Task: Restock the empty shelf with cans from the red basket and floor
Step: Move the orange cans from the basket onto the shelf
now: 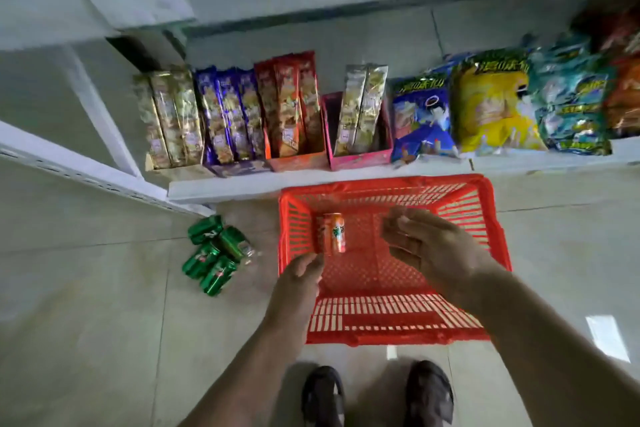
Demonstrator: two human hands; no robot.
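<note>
The white metal shelving [221, 185] fills the upper half of the view, its lowest board lined with boxed snack packets [228, 114] at the left and puffed crisp bags [491, 104] toward the right end; no empty board shows clearly here. Hard against the front edge of that board, on the pale tiled floor [86, 305], sits the red slatted plastic basket [391, 329]. It is almost bare — one slim orange drink can [333, 233] lies on its side near the basket's far left corner. Just off the basket's left wall, a cluster of green drink cans [213, 253] lies tumbled on the floor near the shelf's foot.

Both bare arms reach down over the basket. The left hand [301, 276] hangs at the left wall with fingers loosely curled, its tips just short of the orange can and holding nothing. The right hand [426, 246] hovers above the basket's middle, fingers bent; whether they close on anything I cannot tell, the blur being too heavy.

The step in hand looks like emptying the basket. The next move likely calls for the left hand to close around the lying can and lift it clear of the basket's wall — then the green cans remain.
</note>
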